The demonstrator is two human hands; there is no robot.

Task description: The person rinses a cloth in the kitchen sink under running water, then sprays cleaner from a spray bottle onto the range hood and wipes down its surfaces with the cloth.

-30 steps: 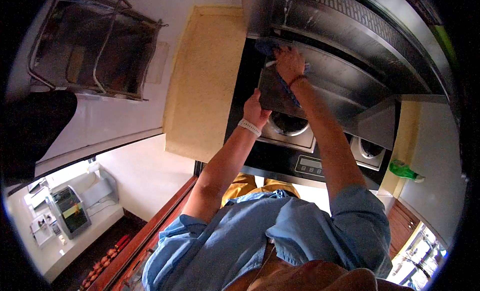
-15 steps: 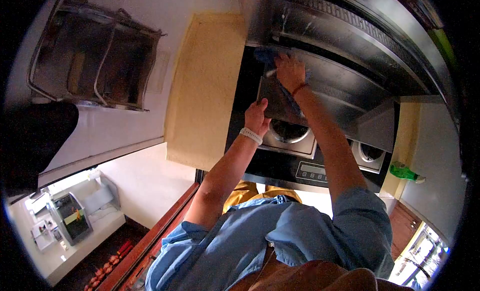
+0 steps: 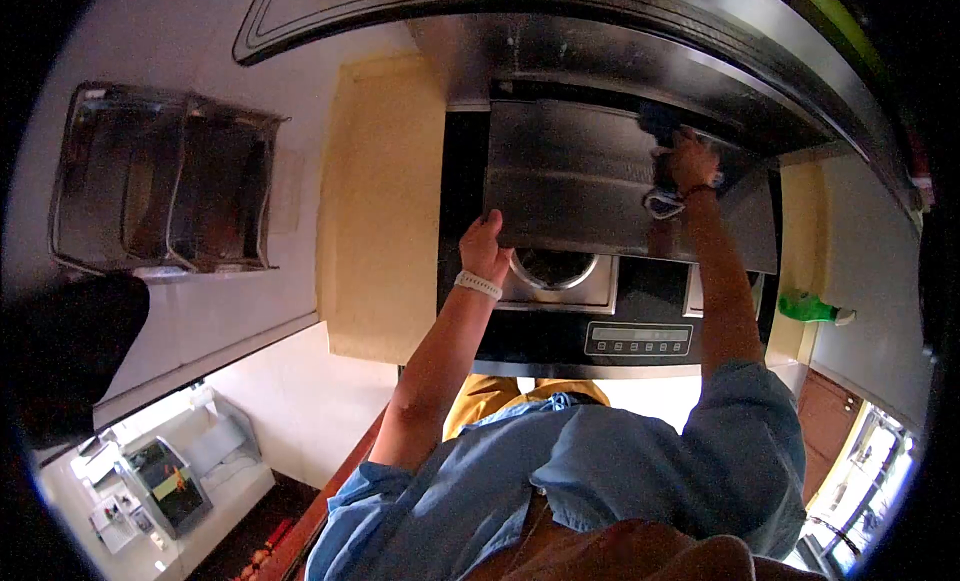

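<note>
My left hand [image 3: 485,249], with a white band at the wrist, grips the lower left corner of a wide grey metal panel [image 3: 570,181]. The thumb lies on the panel's edge. Near the panel's right end, my right hand [image 3: 692,163] presses a dark blue cloth [image 3: 663,203] against its surface; part of the cloth bunches out below the fingers. The panel hangs at a tilt under the range hood [image 3: 620,46]. Below it are a round burner [image 3: 555,269] and a control strip [image 3: 638,339] on the black stove.
A green bottle [image 3: 806,307] is at the right on the pale ledge. A wire rack [image 3: 165,181] hangs on the left wall, beside a yellowish panel [image 3: 380,211]. At the lower left stands a counter with a screen-like device [image 3: 168,486].
My right hand and the cloth have moved from the panel's left part to its right end. The left hand still grips the lower left corner. The view has shifted.
</note>
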